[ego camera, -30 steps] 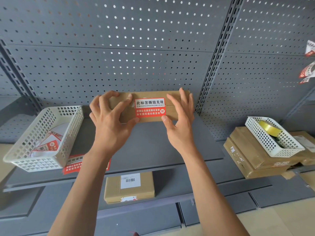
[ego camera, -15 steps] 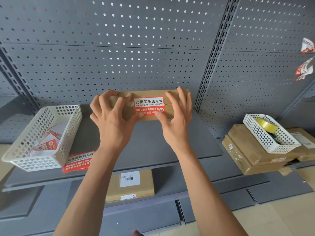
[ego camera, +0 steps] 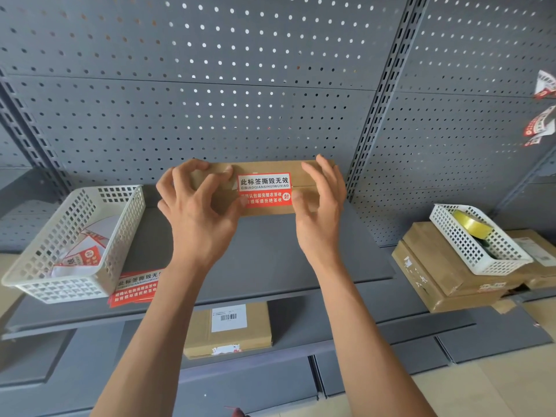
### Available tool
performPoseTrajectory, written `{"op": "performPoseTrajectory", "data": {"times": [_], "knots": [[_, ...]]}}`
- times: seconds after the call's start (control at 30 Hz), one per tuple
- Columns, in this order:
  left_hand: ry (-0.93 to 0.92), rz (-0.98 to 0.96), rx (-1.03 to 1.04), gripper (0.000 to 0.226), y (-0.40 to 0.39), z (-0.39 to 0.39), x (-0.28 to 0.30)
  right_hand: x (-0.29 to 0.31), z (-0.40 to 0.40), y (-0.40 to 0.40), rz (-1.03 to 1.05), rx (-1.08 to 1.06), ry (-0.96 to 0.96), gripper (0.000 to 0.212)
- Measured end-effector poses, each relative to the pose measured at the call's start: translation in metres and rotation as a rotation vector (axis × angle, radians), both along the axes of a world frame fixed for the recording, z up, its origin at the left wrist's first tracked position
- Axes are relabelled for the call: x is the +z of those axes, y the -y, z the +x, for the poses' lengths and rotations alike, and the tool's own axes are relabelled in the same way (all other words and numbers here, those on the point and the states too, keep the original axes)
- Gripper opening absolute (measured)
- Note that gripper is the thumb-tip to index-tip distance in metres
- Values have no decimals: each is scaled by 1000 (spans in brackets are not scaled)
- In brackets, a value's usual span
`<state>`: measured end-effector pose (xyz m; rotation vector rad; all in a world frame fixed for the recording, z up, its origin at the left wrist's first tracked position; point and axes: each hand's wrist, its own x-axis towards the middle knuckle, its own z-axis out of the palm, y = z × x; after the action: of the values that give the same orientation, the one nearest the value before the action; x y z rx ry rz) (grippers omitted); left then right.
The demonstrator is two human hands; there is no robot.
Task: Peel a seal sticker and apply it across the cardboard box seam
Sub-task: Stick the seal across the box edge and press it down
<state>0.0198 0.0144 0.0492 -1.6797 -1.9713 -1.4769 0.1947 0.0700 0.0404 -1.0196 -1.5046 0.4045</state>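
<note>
In the middle of the frame a cardboard box [ego camera: 261, 188] sits at the back of a grey shelf [ego camera: 270, 254], against the perforated back panel [ego camera: 210, 85]. A red and white seal sticker [ego camera: 265, 190] lies flat on the box's front, straddling the horizontal seam [ego camera: 304, 185] that shows to its right. The left hand [ego camera: 195, 212] rests on the left part of the box with its fingers [ego camera: 183, 179] spread and curled, the thumb at the sticker's lower left corner. The right hand [ego camera: 319, 215] is at the box's right end, fingers spread over the cardboard, thumb touching the sticker's lower right edge; neither hand pinches anything. At the left of the frame a white basket [ego camera: 39, 263] holds peeled backing papers, and more red stickers [ego camera: 135, 287] lie on the shelf just beside it. Another box [ego camera: 228, 329] lies on the shelf below. At the right, a 2nd white basket [ego camera: 487, 254] with a yellow tape roll [ego camera: 471, 227] sits on stacked boxes [ego camera: 436, 272].
</note>
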Motion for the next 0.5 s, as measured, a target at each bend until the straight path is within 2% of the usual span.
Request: {"op": "performPoseTrajectory", "data": {"times": [0.03,0.13,0.23,0.33,0.5], "knots": [[36,1,30,42,0,5,3,1,-6,0,2,-64,-3,38],[133,10,148,43,-4,25,8,4,-26,2,-26,-234,55,52],[148,32,215,44,-12,32,6,2,-34,1,-13,-298,111,60],[138,34,215,40,-15,31,3,-3,-30,-4,17,-297,104,52],[147,68,220,17,-16,31,-1,-7,-25,-8,70,-288,76,36]]}}
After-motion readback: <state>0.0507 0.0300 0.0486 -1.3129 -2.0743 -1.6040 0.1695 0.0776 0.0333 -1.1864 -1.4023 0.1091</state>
